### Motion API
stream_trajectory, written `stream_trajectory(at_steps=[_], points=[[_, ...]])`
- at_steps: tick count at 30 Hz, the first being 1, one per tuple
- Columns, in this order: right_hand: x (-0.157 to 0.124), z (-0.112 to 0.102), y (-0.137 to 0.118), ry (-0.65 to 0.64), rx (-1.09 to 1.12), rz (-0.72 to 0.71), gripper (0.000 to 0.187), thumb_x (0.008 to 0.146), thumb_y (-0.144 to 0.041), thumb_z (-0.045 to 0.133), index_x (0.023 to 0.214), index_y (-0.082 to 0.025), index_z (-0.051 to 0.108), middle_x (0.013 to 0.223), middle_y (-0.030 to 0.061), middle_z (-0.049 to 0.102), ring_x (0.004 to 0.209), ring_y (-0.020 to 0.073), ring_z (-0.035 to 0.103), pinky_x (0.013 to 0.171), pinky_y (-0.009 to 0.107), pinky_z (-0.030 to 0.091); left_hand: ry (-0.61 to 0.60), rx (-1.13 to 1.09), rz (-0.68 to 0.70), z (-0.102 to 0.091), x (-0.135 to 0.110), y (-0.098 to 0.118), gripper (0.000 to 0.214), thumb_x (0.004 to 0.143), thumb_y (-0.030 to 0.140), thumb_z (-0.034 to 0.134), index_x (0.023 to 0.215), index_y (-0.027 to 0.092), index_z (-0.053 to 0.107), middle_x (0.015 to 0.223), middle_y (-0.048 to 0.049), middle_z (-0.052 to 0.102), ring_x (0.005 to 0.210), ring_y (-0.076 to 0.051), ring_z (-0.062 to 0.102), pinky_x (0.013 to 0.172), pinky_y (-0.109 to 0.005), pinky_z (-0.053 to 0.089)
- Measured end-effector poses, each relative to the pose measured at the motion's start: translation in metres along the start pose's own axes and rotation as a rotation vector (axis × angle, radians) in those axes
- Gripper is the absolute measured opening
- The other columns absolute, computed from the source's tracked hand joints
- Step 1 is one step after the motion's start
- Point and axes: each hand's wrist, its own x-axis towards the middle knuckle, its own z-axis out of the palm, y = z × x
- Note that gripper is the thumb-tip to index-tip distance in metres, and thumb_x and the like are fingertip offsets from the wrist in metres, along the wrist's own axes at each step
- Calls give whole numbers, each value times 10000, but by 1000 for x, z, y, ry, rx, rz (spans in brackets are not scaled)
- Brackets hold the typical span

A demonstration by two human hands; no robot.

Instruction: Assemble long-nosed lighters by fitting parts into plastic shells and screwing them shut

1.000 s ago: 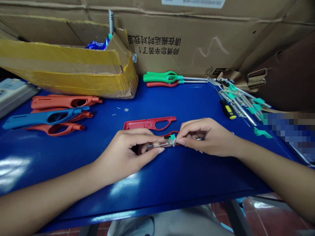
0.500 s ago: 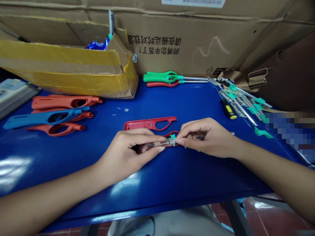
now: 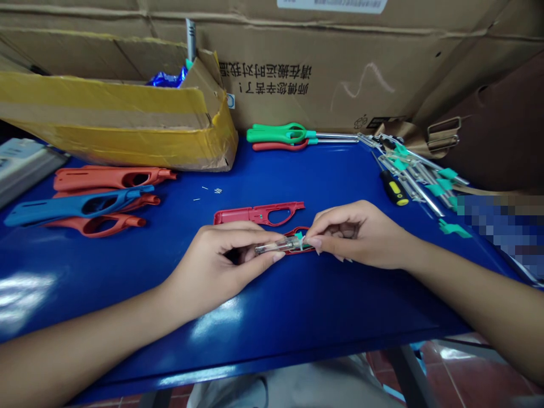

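My left hand (image 3: 232, 255) is closed around a clear lighter fuel tank (image 3: 276, 246), pinched between thumb and fingers. At the tank's right end, beside a green piece (image 3: 299, 236), the fingertips of my right hand (image 3: 351, 235) are pinched together. What exactly they grip is too small to make out. Partly hidden under the tank and both hands is a red lighter shell half (image 3: 293, 251). Just beyond my left hand a second red shell half (image 3: 238, 216) lies with its inner side up.
Orange and blue lighter shells (image 3: 85, 202) lie at the left near a taped cardboard box (image 3: 170, 141). Assembled green and red lighters (image 3: 276, 134) lie at the back. At the right are metal lighter rods (image 3: 425, 181) and a black-yellow screwdriver (image 3: 395, 190). Small pins (image 3: 218, 191) lie mid-table.
My right fingers have shifted slightly at the tank's right end, and the dark object near them no longer shows. My left hand keeps its hold on the tank, which has turned a little.
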Motion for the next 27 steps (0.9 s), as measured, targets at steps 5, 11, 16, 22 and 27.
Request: stream_trajectory(at_steps=[5, 11, 16, 22, 27], points=[[1, 2, 0, 19, -39, -35, 198, 888, -319, 707, 851, -130, 756, 693, 21, 663, 504, 69, 495, 434, 212, 363, -5, 15, 9, 1, -1, -1, 190, 854, 151, 764, 1037, 173, 808, 832, -20, 781, 496, -42, 517, 489, -153, 458], [0, 2, 0, 27, -69, -48, 193, 888, -309, 699, 839, -131, 756, 679, 14, 653, 504, 67, 481, 431, 209, 344, -8, 22, 16, 2, -1, -3, 192, 864, 166, 760, 1051, 182, 804, 877, -30, 783, 532, -59, 572, 505, -169, 479], [1, 2, -1, 28, -116, -55, 213, 893, -315, 683, 830, -126, 758, 686, 24, 645, 539, 78, 475, 450, 214, 336, -16, 42, 41, 2, 0, -2, 191, 862, 150, 760, 1046, 173, 803, 880, -25, 785, 540, -56, 587, 504, -160, 476], [-3, 3, 0, 103, -291, -202, 169, 914, -285, 657, 927, -146, 753, 784, 36, 644, 560, 91, 485, 476, 235, 380, 9, 110, 80, -1, 2, 2, 165, 866, 177, 766, 1027, 176, 800, 912, -19, 805, 587, -66, 648, 535, -147, 505], [-4, -1, 4, 50, -560, -458, 320, 914, -220, 658, 1234, -220, 672, 1172, 92, 620, 1037, 196, 620, 920, 322, 505, 27, 168, 133, -7, 1, -2, 205, 875, 168, 758, 1078, 182, 780, 994, -36, 807, 682, -96, 695, 608, -174, 542]])
